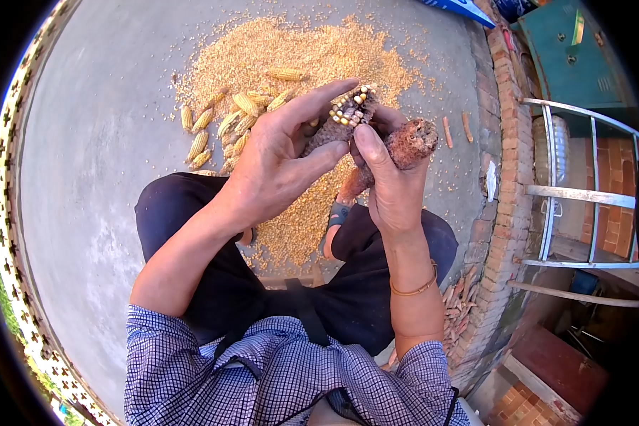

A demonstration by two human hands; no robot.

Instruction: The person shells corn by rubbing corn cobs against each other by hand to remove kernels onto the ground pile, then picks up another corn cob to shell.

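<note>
My left hand [273, 156] is closed around a mostly stripped corn cob [324, 135], greyish, with a few rows of pale and yellow kernels left near its upper end. In my right hand [397, 188] is a bare reddish corncob [412, 142], its broken end pointing up and right. My right thumb presses near the kernels of the left cob, so the two hands almost meet. Below them, loose kernels [291, 231] lie on the floor between my feet. Several unshelled ears of corn [245, 104] are piled beyond my left hand.
A wide spread of kernels [241, 53] covers the grey concrete floor [92, 142] ahead. Bare cobs [461, 305] lie by my right knee, along a low brick edge [508, 177]. A metal railing [582, 193] and a green cabinet [568, 57] stand beyond it.
</note>
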